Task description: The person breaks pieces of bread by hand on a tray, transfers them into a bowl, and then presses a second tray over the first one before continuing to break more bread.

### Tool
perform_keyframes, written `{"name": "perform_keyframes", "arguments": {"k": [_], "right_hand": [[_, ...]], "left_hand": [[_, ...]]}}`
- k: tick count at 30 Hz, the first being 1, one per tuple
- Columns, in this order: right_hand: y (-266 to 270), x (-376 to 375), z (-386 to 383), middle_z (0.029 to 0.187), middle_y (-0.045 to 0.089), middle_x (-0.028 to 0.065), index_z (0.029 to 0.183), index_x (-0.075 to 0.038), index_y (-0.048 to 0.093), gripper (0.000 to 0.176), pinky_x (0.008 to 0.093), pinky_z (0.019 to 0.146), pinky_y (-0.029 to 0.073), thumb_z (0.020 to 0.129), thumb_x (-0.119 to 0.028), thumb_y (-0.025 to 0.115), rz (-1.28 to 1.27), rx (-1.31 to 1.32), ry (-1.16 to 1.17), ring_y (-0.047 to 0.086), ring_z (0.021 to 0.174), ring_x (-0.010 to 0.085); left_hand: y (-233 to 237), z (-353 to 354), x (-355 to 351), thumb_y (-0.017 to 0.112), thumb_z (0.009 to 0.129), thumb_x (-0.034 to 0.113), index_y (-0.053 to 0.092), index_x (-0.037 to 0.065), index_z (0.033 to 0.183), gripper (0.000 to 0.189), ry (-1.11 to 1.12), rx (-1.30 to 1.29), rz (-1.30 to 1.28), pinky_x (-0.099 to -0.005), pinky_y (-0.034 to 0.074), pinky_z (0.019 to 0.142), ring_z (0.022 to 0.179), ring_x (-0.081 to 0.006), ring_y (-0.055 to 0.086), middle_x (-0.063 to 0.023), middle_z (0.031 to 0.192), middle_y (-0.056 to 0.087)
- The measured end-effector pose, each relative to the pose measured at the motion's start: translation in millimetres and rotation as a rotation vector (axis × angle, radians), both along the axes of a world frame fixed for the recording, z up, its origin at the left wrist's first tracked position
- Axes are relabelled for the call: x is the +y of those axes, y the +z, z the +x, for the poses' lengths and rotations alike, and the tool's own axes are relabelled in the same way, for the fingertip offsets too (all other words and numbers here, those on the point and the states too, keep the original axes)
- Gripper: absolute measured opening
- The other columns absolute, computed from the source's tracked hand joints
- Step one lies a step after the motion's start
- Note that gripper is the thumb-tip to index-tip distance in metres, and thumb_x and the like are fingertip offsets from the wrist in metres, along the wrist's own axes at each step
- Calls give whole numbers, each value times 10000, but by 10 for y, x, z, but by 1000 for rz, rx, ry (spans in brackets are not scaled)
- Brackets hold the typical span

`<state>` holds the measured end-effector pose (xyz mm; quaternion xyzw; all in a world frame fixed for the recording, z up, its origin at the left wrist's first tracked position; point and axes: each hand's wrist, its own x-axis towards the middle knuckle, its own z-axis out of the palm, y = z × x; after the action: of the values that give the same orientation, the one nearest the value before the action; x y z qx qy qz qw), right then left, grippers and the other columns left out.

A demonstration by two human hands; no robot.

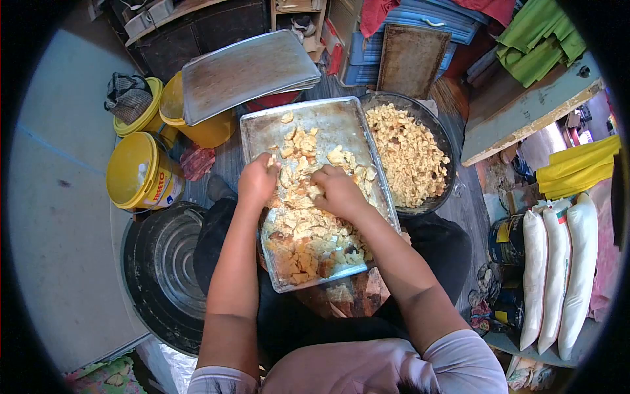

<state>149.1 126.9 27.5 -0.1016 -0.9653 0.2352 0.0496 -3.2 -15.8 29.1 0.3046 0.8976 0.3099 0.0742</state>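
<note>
A metal baking tray rests over my lap, tilted slightly. Broken, pale golden baked pieces with browned bits are spread along it, thickest toward the end near me. My left hand is at the tray's left side, fingers pinched on a small baked piece. Over the middle of the heap, my right hand has its fingers curled down among the pieces; what they hold, if anything, is hidden. Just right of the tray, a wide black tub holds many smaller crumbled pieces.
Stacked metal trays lie across yellow buckets at the back left. Another yellow bucket and a black round tub stand left. A worn tray leans against blue drawers. Filled white bags are at right.
</note>
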Motion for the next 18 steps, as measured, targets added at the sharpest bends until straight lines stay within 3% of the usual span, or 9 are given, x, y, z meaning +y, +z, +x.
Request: {"name": "perform_keyframes", "arguments": {"k": [4, 6, 10, 14, 18], "right_hand": [[-4, 121, 33, 927, 579, 153, 903, -65, 574, 186, 409, 784, 478, 731, -105, 633, -180, 97, -148, 581, 886, 322], [7, 199, 52, 810, 594, 203, 899, -41, 566, 172, 416, 665, 474, 751, -106, 626, -300, 254, -251, 591, 698, 339], [125, 388, 129, 699, 594, 198, 916, -50, 599, 145, 392, 582, 464, 797, -123, 634, -368, 141, -446, 574, 580, 316], [116, 494, 160, 674, 593, 180, 889, -59, 607, 151, 379, 591, 463, 790, -154, 668, -464, 91, -455, 583, 593, 305], [23, 508, 170, 764, 627, 154, 906, -65, 627, 179, 359, 664, 485, 775, -169, 689, -385, 207, -364, 607, 734, 287]], "left_hand": [[41, -20, -55, 622, 840, 267, 641, 27, 1015, 298, -22, -31, -147, -466, 483, 760, 844, -411, 620, -228, 879, 645], [-91, -49, -78, 631, 826, 261, 664, 33, 988, 281, -67, 9, 87, -447, 487, 785, 888, -401, 614, -225, 984, 631], [-104, -24, -96, 619, 822, 230, 654, 38, 1039, 292, -118, -27, 123, -428, 479, 829, 945, -394, 599, -220, 1079, 602], [-29, 26, -144, 616, 803, 185, 626, 4, 1094, 343, -199, -28, 82, -391, 463, 878, 1018, -389, 581, -231, 1102, 598], [-8, 38, -181, 601, 792, 155, 617, -6, 1092, 341, -237, -23, 88, -397, 459, 879, 1016, -394, 574, -219, 1101, 590]]}}
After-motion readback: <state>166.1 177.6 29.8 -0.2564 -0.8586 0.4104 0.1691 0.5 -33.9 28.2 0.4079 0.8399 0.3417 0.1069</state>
